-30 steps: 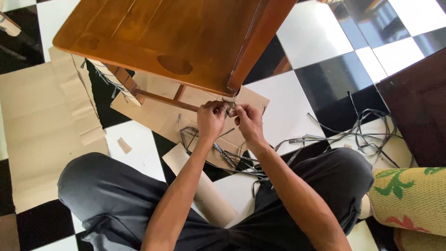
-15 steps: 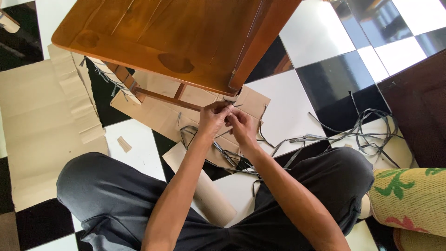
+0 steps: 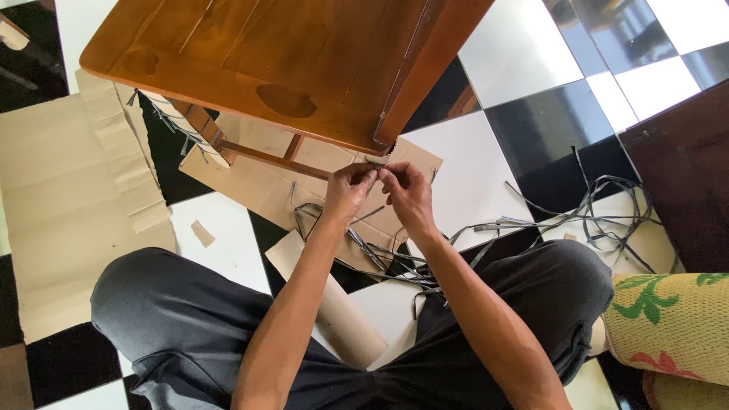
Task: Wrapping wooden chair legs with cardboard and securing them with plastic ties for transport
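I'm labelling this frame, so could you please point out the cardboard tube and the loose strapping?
cardboard tube [image 3: 334,307]: head view, middle of its side.
loose strapping [image 3: 600,199]: head view, tangled loops on floor.

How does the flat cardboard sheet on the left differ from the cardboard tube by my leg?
The cardboard sheet lies flat and spread wide over the floor; the cardboard tube is rolled into a cylinder. The sheet sits apart from the person, left of the wooden table; the tube lies between the legs, under the left forearm. Both are plain brown cardboard on the checkered floor.
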